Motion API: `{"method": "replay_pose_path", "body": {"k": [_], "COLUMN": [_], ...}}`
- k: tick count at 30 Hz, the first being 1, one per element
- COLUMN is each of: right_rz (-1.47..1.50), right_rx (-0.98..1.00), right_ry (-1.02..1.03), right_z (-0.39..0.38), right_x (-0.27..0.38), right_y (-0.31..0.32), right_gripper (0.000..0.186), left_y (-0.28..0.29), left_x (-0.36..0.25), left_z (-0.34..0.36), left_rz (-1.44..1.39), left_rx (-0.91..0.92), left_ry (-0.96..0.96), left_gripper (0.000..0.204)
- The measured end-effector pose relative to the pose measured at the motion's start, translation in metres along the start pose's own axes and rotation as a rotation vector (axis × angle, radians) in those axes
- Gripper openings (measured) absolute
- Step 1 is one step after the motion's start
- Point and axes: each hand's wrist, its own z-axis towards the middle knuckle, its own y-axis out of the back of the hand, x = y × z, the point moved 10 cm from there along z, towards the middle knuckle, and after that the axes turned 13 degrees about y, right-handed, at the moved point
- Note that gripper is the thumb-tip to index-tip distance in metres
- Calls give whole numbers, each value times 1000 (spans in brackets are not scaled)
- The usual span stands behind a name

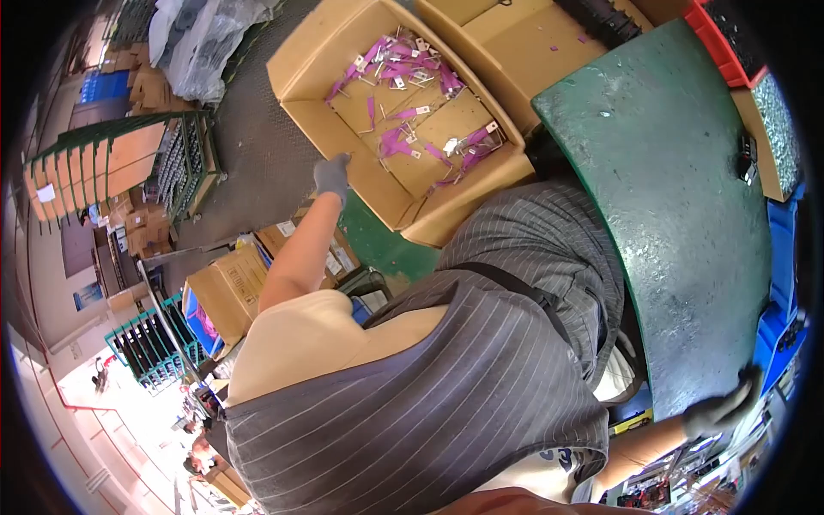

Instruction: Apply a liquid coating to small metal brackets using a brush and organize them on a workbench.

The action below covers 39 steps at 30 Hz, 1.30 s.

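My left hand (332,176), in a grey glove, grips the near left edge of an open cardboard box (365,146). Inside the box lie many loose metal parts with purple sleeves (399,137), mostly toward the far side and the right. My right hand (725,410), gloved too, reaches out past the near right corner of a green-topped table (678,232), close to a blue bin (777,343). Its fingers look stretched out, with nothing visible in them. A small black and metal part (747,161) lies by the table's right edge.
Beside the first box stands another cardboard box (515,39) with dark parts. A red bin (725,34) and a carton of small shiny pieces (779,129) line the table's far right. Stacked cartons (227,287) stand left, and a green rack (150,343) is behind them.
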Motion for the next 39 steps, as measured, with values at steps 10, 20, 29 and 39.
{"method": "replay_pose_path", "body": {"k": [10, 20, 29, 39], "right_rz": [146, -17, 62, 26], "right_rx": [601, 686, 639, 568], "right_ry": [107, 260, 153, 134], "right_z": [13, 10, 6, 3], "right_x": [16, 31, 18, 28], "right_y": [-166, -167, -171, -168], "right_gripper": [25, 23, 22, 21], "left_y": [31, 30, -18, -95], "left_x": [-47, -31, -50, -188], "left_z": [-68, -48, -22, -69], "left_rz": [-41, -152, 15, 1030], "left_rx": [-284, -290, -25, -558], "left_ry": [-471, -423, -118, -982], "left_gripper": [34, 32, 29, 77]}}
